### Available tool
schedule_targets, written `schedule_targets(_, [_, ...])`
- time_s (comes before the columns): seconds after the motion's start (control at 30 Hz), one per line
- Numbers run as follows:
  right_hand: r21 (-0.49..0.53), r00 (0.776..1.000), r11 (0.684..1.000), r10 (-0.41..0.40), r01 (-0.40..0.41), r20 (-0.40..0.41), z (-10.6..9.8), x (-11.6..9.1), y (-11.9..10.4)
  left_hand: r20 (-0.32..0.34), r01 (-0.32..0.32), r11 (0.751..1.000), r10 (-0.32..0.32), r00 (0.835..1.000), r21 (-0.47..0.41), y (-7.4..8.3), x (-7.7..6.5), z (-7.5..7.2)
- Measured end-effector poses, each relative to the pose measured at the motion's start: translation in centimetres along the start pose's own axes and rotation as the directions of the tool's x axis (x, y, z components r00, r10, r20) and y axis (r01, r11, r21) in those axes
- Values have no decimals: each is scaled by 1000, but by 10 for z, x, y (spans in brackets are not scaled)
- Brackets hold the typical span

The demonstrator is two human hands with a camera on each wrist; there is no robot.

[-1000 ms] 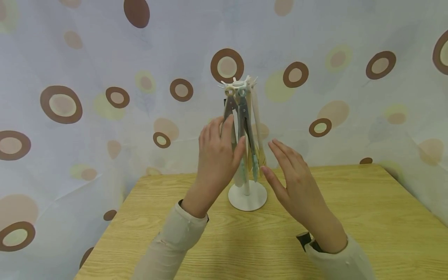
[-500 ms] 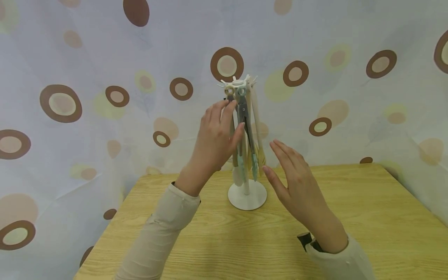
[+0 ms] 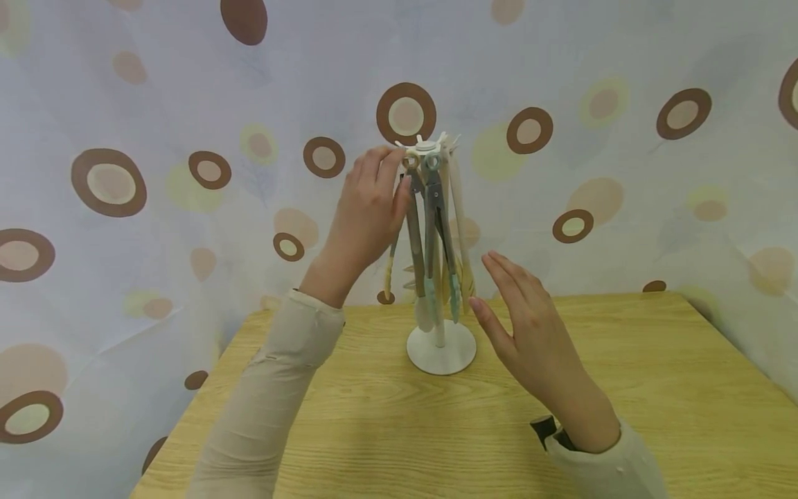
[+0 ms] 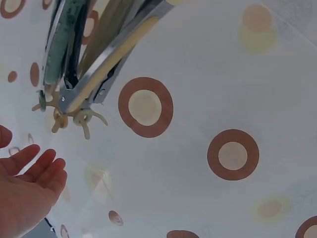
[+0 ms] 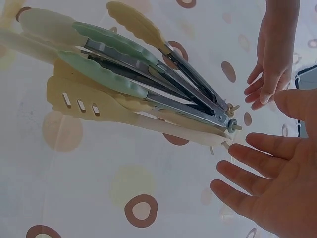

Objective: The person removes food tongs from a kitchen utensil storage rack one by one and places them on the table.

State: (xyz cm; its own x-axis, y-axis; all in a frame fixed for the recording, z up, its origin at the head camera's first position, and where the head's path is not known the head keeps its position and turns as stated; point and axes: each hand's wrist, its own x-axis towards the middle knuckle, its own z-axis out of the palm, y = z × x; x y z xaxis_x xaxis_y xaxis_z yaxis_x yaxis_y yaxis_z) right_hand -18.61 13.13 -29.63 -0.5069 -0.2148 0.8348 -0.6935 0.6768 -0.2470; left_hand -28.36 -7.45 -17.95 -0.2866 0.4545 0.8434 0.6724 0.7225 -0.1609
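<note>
A white utensil stand point(image 3: 441, 353) with hooks around its top holds several hanging kitchen utensils. Tongs with green tips point(image 3: 431, 229) hang at its front, and tongs with yellow tips point(image 5: 136, 22) hang to their left. My left hand point(image 3: 368, 204) is up by the stand's top, fingertips close to the yellow tongs' ring; the left wrist view shows its loosely bent fingers apart from the tongs, with nothing in them. To the right of the stand, my right hand point(image 3: 530, 329) is held up with straight, spread fingers, touching nothing. Also hanging there is a cream slotted turner point(image 5: 81, 101).
The stand's round base rests on a wood-grain table point(image 3: 374, 430) near its back edge. Behind the table hangs a pale cloth point(image 3: 218, 83) with brown and yellow circles. Other pale utensils hang close together behind the tongs.
My left hand has risen along the tongs and shifted left to the height of the hooks, uncovering the yellow tongs' arms. My right hand has stayed nearly still.
</note>
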Motion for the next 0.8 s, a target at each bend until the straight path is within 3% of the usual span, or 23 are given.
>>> schedule_targets(0.2, [5, 1000, 1000, 9, -9, 8, 2, -1, 0, 13, -18, 1000, 19, 1000, -22, -17, 10, 6])
schedule_targets(0.47, [-3, 1000, 1000, 0, 0, 6, 1, -2, 1, 129, -23, 1000, 24, 991, -4, -32, 22, 10])
schedule_targets(0.8, [-6, 1000, 1000, 4, -4, 7, 3, -2, 3, 299, 82, 996, -67, 952, -38, -41, 30, 18])
